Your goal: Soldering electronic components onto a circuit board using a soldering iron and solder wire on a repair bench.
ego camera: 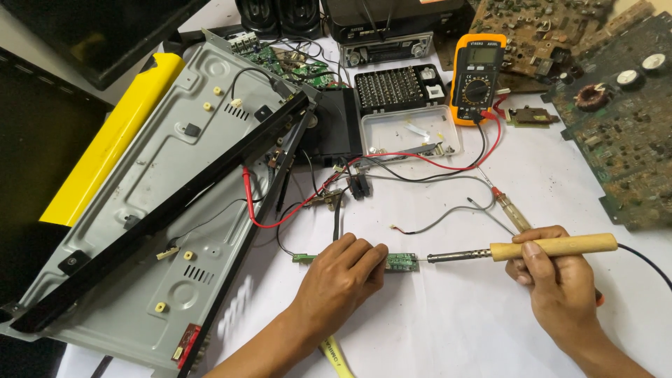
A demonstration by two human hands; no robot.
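Left hand (pixel 343 269) presses the small green circuit board (pixel 401 262) flat near the worktop's (pixel 455 329) front edge, steadying it; right hand (pixel 556 280), grip closed around the wooden-handled soldering iron (pixel 521 250), aims its tip at the board's end.

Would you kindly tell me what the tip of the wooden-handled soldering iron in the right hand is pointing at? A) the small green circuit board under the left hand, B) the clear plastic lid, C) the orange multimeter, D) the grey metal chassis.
A: the wooden-handled soldering iron in the right hand lies level, its metal tip meeting the end of the small green circuit board pinned by the left hand.
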